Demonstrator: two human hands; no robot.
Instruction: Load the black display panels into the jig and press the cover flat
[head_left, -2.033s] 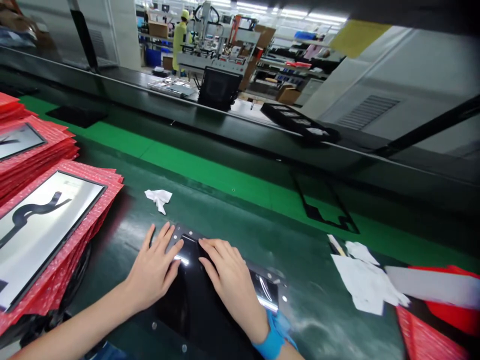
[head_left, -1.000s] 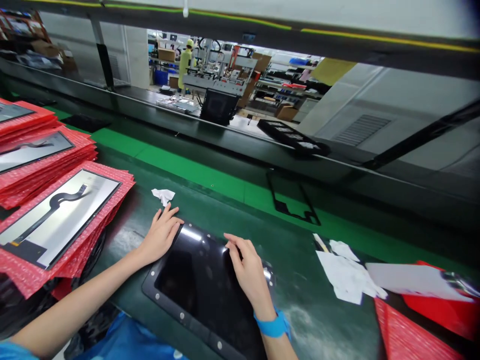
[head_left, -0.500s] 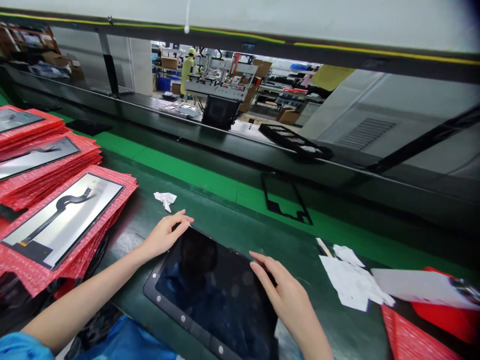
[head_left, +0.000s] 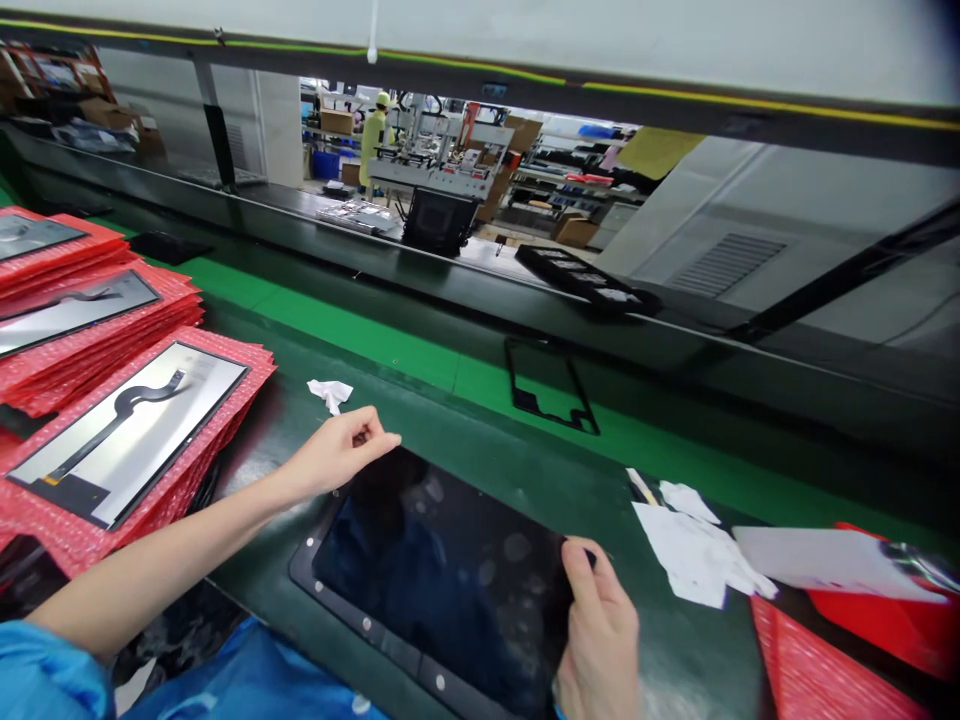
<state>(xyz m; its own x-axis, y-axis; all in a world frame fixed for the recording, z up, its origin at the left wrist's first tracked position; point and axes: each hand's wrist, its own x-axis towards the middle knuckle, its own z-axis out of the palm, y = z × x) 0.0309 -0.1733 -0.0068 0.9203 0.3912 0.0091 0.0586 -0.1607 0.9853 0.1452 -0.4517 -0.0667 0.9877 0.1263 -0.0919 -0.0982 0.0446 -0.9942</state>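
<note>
A dark tablet-like panel lies at a slant on the green work surface, with pale round dots along its near edge. My left hand is at its far left corner, fingers curled and thumb against the index finger; whether anything tiny sits in that pinch cannot be made out. At the right end, my right hand grips the panel's edge, thumb on top and fingers around the side. A crumpled white scrap lies just beyond my left hand.
Red bubble-wrap stacks bearing display panels stand at left. A thin black frame lies on the green strip. White papers and red packaging are at right. A person in yellow stands far back.
My right hand has moved right and down and closed on the panel's edge. My left hand's fingers have curled into a pinch. The view has shifted slightly.
</note>
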